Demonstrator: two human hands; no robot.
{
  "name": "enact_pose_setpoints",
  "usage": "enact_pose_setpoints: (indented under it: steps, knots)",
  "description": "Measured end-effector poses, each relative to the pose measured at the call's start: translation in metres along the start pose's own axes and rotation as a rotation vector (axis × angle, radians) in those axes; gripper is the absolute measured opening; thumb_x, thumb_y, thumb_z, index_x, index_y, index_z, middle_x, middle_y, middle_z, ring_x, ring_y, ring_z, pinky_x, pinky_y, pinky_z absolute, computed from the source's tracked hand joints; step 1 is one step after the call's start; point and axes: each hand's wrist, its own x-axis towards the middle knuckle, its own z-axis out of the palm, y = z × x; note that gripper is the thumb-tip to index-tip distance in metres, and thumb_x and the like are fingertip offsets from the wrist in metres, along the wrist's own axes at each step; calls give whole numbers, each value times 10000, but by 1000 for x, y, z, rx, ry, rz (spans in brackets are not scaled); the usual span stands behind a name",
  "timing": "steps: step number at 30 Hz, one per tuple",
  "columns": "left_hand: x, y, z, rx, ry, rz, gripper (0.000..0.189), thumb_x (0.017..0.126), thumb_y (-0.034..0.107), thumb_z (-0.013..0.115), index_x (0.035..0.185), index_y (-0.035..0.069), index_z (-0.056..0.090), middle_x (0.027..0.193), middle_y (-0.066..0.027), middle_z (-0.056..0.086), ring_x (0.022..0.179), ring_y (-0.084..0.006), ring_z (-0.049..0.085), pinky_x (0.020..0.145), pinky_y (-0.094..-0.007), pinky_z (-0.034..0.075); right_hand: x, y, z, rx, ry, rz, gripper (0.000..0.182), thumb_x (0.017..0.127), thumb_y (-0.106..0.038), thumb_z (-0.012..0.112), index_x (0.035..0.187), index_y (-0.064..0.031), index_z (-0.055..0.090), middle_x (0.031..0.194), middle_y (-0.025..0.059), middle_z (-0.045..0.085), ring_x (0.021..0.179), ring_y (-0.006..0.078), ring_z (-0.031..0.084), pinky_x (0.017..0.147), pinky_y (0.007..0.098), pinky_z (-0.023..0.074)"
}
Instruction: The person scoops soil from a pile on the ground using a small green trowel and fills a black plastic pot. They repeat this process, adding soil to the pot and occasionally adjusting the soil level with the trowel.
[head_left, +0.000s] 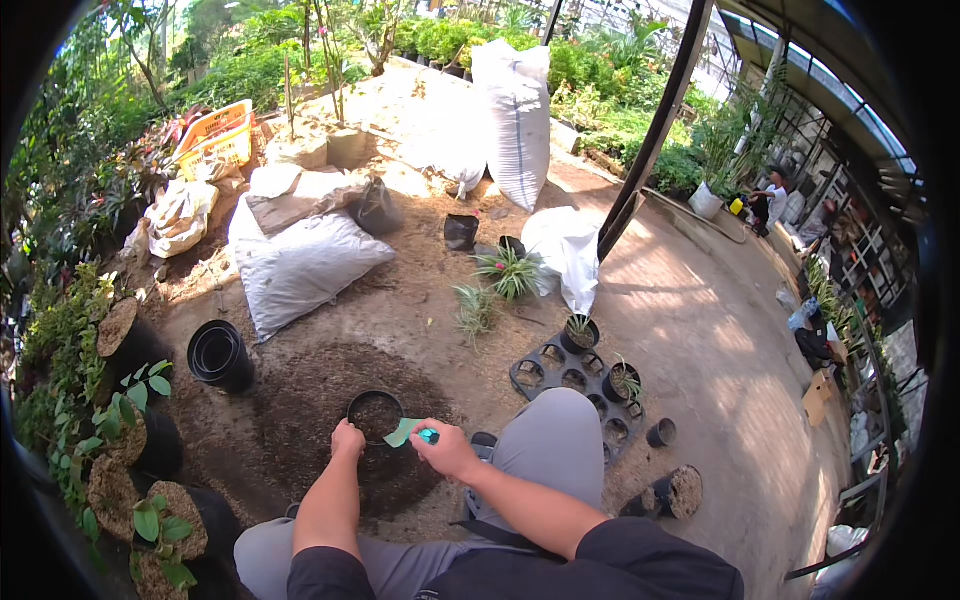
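Note:
My left hand (348, 439) grips the rim of a round black plastic plant pot (375, 414), which has dark soil inside. In my right hand (448, 448) is a small green hand trowel (403, 431), held by its teal handle. The trowel's blade lies over the pot's right rim; whether soil is on it I cannot tell. Beneath both hands spreads a wide patch of dark potting soil (315, 420) on the ground. My knees are bent on either side of it.
Nested black pots (220, 354) stand left of the soil. A black pot tray (550, 369) with two potted spider plants lies right, beside my knee. Loose spider plants (508, 271), a white sack (315, 262) and a metal post (660, 120) are farther off. Another person (772, 199) sits far right.

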Motion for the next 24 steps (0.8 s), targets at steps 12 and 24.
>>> enact_pose_setpoints:
  steps: [12,24]
  knots:
    - [14,-16,19,89,45,77,475,723,62,574,1163,42,399,1009,-188,574,924,-310,582,783,-381,474,-1,-18,-28,436,66,246,208,830,-237,557,905,-43,547,582,51,569,472,128,574,427,226,451]
    - [-17,-10,7,-206,-18,16,334,760,-42,474,1075,68,458,715,-124,587,528,-210,593,425,-314,460,-2,-6,-30,596,112,265,271,837,-276,542,957,-34,522,586,59,559,443,155,573,360,219,392]
